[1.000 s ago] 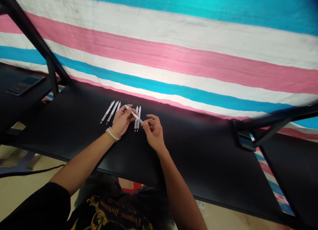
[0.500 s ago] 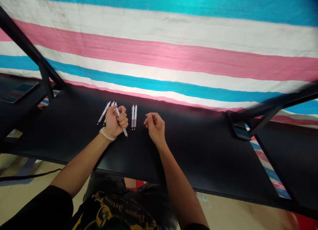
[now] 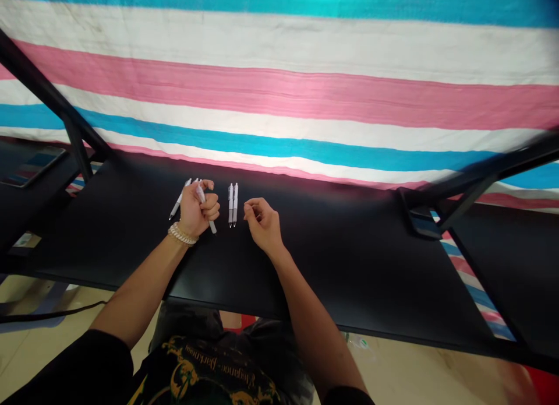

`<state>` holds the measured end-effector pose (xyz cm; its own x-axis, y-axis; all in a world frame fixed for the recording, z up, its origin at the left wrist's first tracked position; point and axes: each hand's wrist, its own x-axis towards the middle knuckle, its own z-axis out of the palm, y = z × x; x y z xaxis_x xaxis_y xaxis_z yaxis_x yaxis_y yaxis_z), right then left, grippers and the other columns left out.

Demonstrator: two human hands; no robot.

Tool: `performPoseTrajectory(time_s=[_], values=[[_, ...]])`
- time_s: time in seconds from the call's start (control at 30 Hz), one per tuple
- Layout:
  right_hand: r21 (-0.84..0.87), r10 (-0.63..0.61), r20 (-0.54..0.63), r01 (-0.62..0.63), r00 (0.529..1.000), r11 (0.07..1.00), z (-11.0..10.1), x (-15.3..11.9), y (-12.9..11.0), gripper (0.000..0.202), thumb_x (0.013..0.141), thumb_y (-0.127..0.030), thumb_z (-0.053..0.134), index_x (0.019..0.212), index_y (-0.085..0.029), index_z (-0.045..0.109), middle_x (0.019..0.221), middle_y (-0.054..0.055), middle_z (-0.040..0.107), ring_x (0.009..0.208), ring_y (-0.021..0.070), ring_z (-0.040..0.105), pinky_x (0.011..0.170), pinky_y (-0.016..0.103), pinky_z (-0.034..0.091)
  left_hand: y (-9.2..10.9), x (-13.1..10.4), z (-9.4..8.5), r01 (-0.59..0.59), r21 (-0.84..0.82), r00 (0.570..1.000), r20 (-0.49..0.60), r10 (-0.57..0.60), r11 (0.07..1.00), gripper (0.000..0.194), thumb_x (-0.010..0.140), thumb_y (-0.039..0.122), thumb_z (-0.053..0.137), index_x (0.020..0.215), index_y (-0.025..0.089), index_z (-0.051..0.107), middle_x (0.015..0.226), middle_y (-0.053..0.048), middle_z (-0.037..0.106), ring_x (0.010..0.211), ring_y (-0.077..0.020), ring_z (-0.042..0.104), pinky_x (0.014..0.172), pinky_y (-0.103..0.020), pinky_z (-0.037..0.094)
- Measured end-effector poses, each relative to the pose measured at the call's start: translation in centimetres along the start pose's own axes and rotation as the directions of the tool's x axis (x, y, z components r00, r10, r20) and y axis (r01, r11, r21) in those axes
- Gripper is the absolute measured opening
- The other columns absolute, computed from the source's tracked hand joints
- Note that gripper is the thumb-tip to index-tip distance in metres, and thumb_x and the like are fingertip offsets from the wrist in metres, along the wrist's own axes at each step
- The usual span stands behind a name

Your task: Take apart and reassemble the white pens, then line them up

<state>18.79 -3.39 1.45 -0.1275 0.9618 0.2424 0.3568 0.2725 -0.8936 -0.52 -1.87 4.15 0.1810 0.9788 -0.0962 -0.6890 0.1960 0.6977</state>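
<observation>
My left hand (image 3: 197, 210) is closed around a white pen (image 3: 212, 225), whose tip points down toward the table's front edge. Behind and left of that hand lie more white pens (image 3: 177, 205), partly covered by it. Two white pens (image 3: 233, 204) rest side by side on the black table (image 3: 340, 259), between my hands. Just right of this pair is my right hand (image 3: 263, 223), its fingers curled and thumb close to the index finger. Whether anything small is inside its fingers is hidden.
A striped cloth (image 3: 279, 90) hangs behind the table. Black slanted metal supports stand at left (image 3: 75, 140) and right (image 3: 469, 183). A dark flat device (image 3: 32, 166) lies at the far left. A black cable (image 3: 52, 317) runs below the front edge.
My left hand has shifted slightly left with the pen, which is now more upright. My right hand has moved a little left, closer to the two pens.
</observation>
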Motion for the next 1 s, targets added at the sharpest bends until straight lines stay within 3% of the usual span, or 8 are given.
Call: performPoseTrajectory(time_s=[0.13, 0.17, 0.23, 0.33, 0.5, 0.63, 0.8, 1.0], values=[[-0.197, -0.100, 0.153, 0.129, 0.983, 0.972, 0.6, -0.3, 0.3, 0.012, 0.090, -0.024, 0.059, 0.099, -0.023, 0.066, 0.076, -0.001, 0.063, 0.071, 0.0149, 0.056, 0.069, 0.027, 0.043, -1.6, 0.6, -0.3, -0.235, 0.388, 0.970, 0.028, 0.243, 0.891, 0.021, 0.083, 0.028, 0.060, 0.095, 0.027, 0.043, 0.075, 0.006, 0.049, 0.050, -0.0081, 0.041, 0.046, -0.017, 0.033], [-0.234, -0.115, 0.193, 0.160, 0.974, 0.959, 0.8, -0.3, 0.4, 0.012, 0.089, -0.021, 0.059, 0.098, -0.023, 0.067, 0.077, 0.000, 0.063, 0.074, 0.0157, 0.056, 0.071, 0.028, 0.043, -2.0, 0.8, -0.6, -0.285, 0.543, 0.951, 0.060, 0.303, 0.790, 0.022, 0.082, 0.023, 0.060, 0.097, 0.027, 0.044, 0.082, 0.004, 0.051, 0.056, -0.0090, 0.045, 0.051, -0.019, 0.039], [-0.285, -0.127, 0.240, 0.195, 0.962, 0.938, 1.2, -0.4, 0.7, 0.015, 0.087, -0.016, 0.058, 0.096, -0.023, 0.067, 0.079, 0.001, 0.062, 0.077, 0.0165, 0.054, 0.073, 0.028, 0.042, -2.6, 1.1, -1.5, -0.359, 0.827, 0.907, 0.200, 0.371, 0.432, 0.021, 0.082, 0.015, 0.057, 0.100, 0.023, 0.052, 0.092, -0.002, 0.055, 0.073, -0.0132, 0.054, 0.069, -0.027, 0.050], [-0.334, -0.127, 0.258, 0.212, 0.958, 0.918, 1.4, -0.4, 1.0, 0.013, 0.085, -0.014, 0.057, 0.091, -0.022, 0.066, 0.080, 0.002, 0.059, 0.077, 0.0168, 0.053, 0.073, 0.028, 0.041, -3.1, 1.5, -2.9, -0.390, 0.921, 0.850, 0.370, 0.376, -0.024, 0.031, 0.084, 0.007, 0.048, 0.111, 0.019, 0.058, 0.114, -0.011, 0.054, 0.100, -0.0207, 0.058, 0.094, -0.039, 0.049], [-0.370, -0.130, 0.265, 0.225, 0.955, 0.902, 1.3, -0.2, 1.1, 0.004, 0.087, -0.019, 0.058, 0.087, -0.021, 0.061, 0.080, 0.001, 0.057, 0.077, 0.0170, 0.052, 0.071, 0.027, 0.039, -3.5, 1.8, -4.3, -0.198, 0.911, 0.884, 0.326, 0.336, -0.363, 0.034, 0.086, 0.006, 0.044, 0.114, 0.012, 0.063, 0.125, -0.018, 0.051, 0.111, -0.0284, 0.056, 0.102, -0.043, 0.046], [-0.397, -0.126, 0.270, 0.230, 0.955, 0.889, 1.4, -0.2, 1.1, 0.005, 0.086, -0.017, 0.057, 0.086, -0.021, 0.059, 0.078, 0.001, 0.056, 0.076, 0.0165, 0.051, 0.069, 0.026, 0.038, -3.4, 1.6, -4.3, 0.000, 0.885, 0.883, 0.219, 0.415, -0.466, 0.034, 0.087, 0.019, 0.052, 0.117, 0.006, 0.063, 0.126, -0.022, 0.052, 0.120, -0.0375, 0.049, 0.104, -0.050, 0.041], [-0.453, -0.112, 0.265, 0.226, 0.958, 0.863, 1.2, -0.3, 0.9, 0.012, 0.086, -0.015, 0.053, 0.091, -0.021, 0.062, 0.078, 0.001, 0.056, 0.073, 0.0159, 0.052, 0.066, 0.026, 0.037, -3.0, 1.2, -3.6, 0.149, 0.878, 0.858, 0.115, 0.501, -0.456, 0.035, 0.087, 0.027, 0.054, 0.112, 0.006, 0.064, 0.134, -0.025, 0.050, 0.125, -0.0442, 0.042, 0.103, -0.060, 0.035], [-0.534, -0.114, 0.279, 0.253, 0.953, 0.807, 0.7, -0.3, 0.9, 0.009, 0.092, -0.025, 0.053, 0.092, -0.021, 0.061, 0.081, 0.003, 0.060, 0.073, 0.0165, 0.054, 0.063, 0.027, 0.034, -2.9, 1.0, -2.6, -0.075, 0.934, 0.822, 0.256, 0.508, -0.349, 0.023, 0.088, 0.018, 0.052, 0.107, 0.014, 0.065, 0.126, -0.016, 0.059, 0.123, -0.0333, 0.049, 0.109, -0.050, 0.037]])
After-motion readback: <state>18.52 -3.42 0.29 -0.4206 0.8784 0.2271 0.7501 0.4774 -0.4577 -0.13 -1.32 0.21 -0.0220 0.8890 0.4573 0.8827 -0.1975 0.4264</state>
